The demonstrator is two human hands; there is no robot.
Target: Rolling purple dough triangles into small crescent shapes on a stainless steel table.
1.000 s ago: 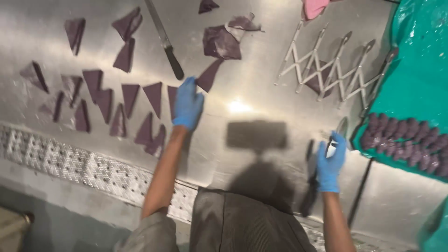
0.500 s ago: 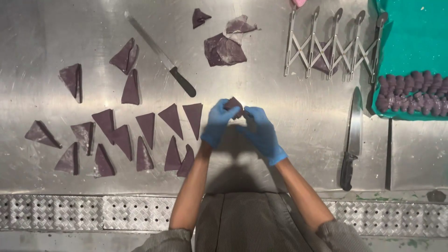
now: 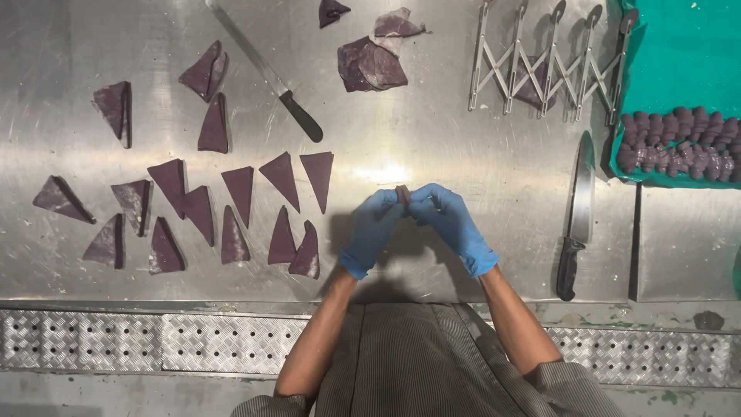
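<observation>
Both my hands wear blue gloves and meet above the steel table. My left hand and my right hand pinch a small purple dough piece between their fingertips. Left of my hands lie several purple dough triangles in loose rows. More dough scraps lie at the far middle.
A black-handled knife lies at the far left-middle; another knife lies on the right. A metal expandable multi-wheel cutter rests at the far right. A teal tray holds several purple filling pieces. A perforated ledge runs along the near edge.
A second ago my hands were apart, left near the triangles and right near the knife. They came together on the small dough piece and have stayed there, and the camera view has steadied.
</observation>
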